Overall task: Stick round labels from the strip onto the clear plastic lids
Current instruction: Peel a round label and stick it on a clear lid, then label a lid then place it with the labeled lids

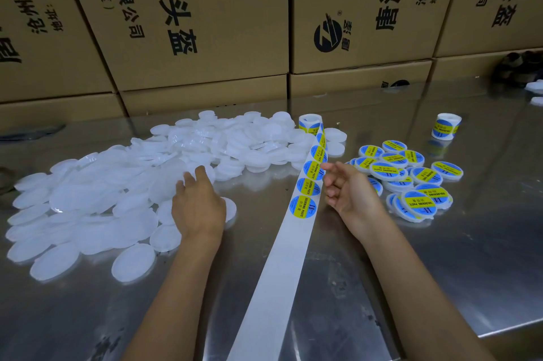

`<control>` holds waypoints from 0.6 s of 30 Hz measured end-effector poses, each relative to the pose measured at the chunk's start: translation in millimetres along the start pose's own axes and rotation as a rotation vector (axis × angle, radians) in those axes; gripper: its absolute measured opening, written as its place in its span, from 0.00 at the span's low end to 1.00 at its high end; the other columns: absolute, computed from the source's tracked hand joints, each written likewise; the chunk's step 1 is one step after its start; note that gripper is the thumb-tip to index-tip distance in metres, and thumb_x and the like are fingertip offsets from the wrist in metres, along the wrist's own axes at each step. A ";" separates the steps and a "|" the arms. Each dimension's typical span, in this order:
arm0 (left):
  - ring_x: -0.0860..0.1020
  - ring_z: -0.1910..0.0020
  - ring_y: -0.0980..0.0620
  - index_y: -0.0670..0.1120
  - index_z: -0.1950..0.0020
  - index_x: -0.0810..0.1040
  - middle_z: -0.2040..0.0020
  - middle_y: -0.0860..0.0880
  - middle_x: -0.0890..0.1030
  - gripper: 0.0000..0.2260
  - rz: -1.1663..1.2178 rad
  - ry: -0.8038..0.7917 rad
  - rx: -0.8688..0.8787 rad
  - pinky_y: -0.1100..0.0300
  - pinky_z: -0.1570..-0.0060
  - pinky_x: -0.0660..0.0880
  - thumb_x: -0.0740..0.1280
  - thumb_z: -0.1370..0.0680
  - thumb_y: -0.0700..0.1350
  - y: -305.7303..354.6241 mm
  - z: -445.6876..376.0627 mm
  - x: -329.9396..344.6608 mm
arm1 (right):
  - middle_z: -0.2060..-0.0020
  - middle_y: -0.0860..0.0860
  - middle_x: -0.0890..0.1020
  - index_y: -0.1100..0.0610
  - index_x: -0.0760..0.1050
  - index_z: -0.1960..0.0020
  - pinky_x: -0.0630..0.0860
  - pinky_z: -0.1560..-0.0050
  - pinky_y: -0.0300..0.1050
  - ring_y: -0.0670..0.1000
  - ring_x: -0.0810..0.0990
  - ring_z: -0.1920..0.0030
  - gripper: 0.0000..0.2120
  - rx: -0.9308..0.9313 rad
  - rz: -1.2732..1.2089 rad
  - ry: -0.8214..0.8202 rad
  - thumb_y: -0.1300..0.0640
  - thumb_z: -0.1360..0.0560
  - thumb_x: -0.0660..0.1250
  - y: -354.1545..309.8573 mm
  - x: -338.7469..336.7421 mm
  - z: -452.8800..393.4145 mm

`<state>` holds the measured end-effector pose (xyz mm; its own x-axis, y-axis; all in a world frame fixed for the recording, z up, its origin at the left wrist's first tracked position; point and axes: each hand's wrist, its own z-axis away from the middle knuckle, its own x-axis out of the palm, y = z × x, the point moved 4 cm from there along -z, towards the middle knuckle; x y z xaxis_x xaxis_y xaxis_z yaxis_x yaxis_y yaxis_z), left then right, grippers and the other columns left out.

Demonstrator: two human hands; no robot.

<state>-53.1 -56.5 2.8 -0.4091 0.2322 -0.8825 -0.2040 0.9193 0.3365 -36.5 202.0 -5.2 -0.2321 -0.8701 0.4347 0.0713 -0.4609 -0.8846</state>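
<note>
Left grip: the left hand [198, 207] is lying palm down on the near edge of the plain lids [97, 205], fingers loosely curled over one; whether it is actually holding it I cannot tell.
Right grip: the right hand [349, 193] is hovering just right of the strip [293, 231], fingers relaxed and apart, fingertips reaching toward a round label [313, 170], holding nothing.
Strip: running between the two hands from the roll [310, 122] toward the viewer, its near part bare of labels.
Labelled lids [411, 178]: lying heaped on the desk [440, 272] beyond and right of the right hand.
Surroundings: a spare roll [446, 126] is standing far right; cardboard boxes [205, 22] are lining the back.
</note>
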 end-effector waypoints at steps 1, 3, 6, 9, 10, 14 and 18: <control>0.75 0.37 0.37 0.41 0.29 0.70 0.37 0.38 0.78 0.21 0.041 0.021 -0.006 0.46 0.46 0.76 0.64 0.22 0.32 -0.5 -0.6 -1.8 | 0.71 0.50 0.73 0.60 0.78 0.49 0.62 0.71 0.39 0.47 0.66 0.74 0.11 -0.004 0.022 0.000 0.58 0.19 0.58 0.0 0.9 0.6; 0.78 0.45 0.37 0.39 0.32 0.74 0.43 0.38 0.81 0.19 0.093 0.055 -0.025 0.47 0.52 0.77 0.64 0.23 0.30 -1.6 -0.7 -5.8 | 0.71 0.51 0.73 0.60 0.78 0.50 0.62 0.72 0.40 0.47 0.66 0.74 0.10 -0.008 0.059 0.000 0.58 0.20 0.59 0.6 2.5 1.3; 0.78 0.45 0.36 0.37 0.35 0.77 0.44 0.36 0.82 0.18 0.181 0.104 -0.018 0.46 0.50 0.77 0.64 0.24 0.28 -3.1 -0.4 -8.8 | 0.71 0.52 0.73 0.60 0.78 0.52 0.62 0.73 0.41 0.48 0.66 0.74 0.10 -0.011 0.109 -0.002 0.58 0.20 0.60 1.5 4.6 1.5; 0.75 0.41 0.37 0.38 0.34 0.78 0.42 0.36 0.81 0.20 0.271 0.144 -0.004 0.46 0.47 0.75 0.63 0.24 0.27 -5.6 -2.2 -11.1 | 0.72 0.52 0.73 0.60 0.78 0.53 0.63 0.73 0.41 0.48 0.66 0.75 0.10 -0.014 0.149 0.000 0.57 0.20 0.60 2.0 5.9 0.0; 0.73 0.40 0.37 0.38 0.33 0.77 0.41 0.37 0.80 0.21 0.292 0.157 -0.002 0.47 0.47 0.74 0.63 0.24 0.27 -6.6 -3.2 -12.4 | 0.72 0.52 0.73 0.60 0.78 0.54 0.63 0.73 0.41 0.48 0.67 0.75 0.11 -0.015 0.158 0.000 0.57 0.19 0.60 2.4 6.2 -0.6; 0.75 0.40 0.40 0.41 0.35 0.79 0.37 0.40 0.78 0.17 0.429 0.244 -0.006 0.53 0.46 0.72 0.65 0.23 0.30 -7.7 -4.5 -20.6 | 0.72 0.52 0.74 0.60 0.79 0.53 0.64 0.75 0.40 0.48 0.67 0.76 0.11 -0.030 0.220 0.000 0.56 0.20 0.61 4.0 7.1 -2.1; 0.79 0.57 0.57 0.47 0.46 0.83 0.46 0.50 0.82 0.09 0.749 0.201 -0.025 0.74 0.55 0.70 0.68 0.21 0.35 -0.6 -5.8 -26.5 | 0.71 0.53 0.74 0.60 0.80 0.53 0.66 0.74 0.40 0.49 0.68 0.75 0.10 -0.078 0.272 -0.029 0.56 0.20 0.62 5.7 14.1 1.0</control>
<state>-47.3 -65.1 27.9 -0.5985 0.7251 -0.3408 0.1718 0.5316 0.8294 -38.4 186.9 -4.0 -0.1867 -0.9652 0.1834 0.0520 -0.1961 -0.9792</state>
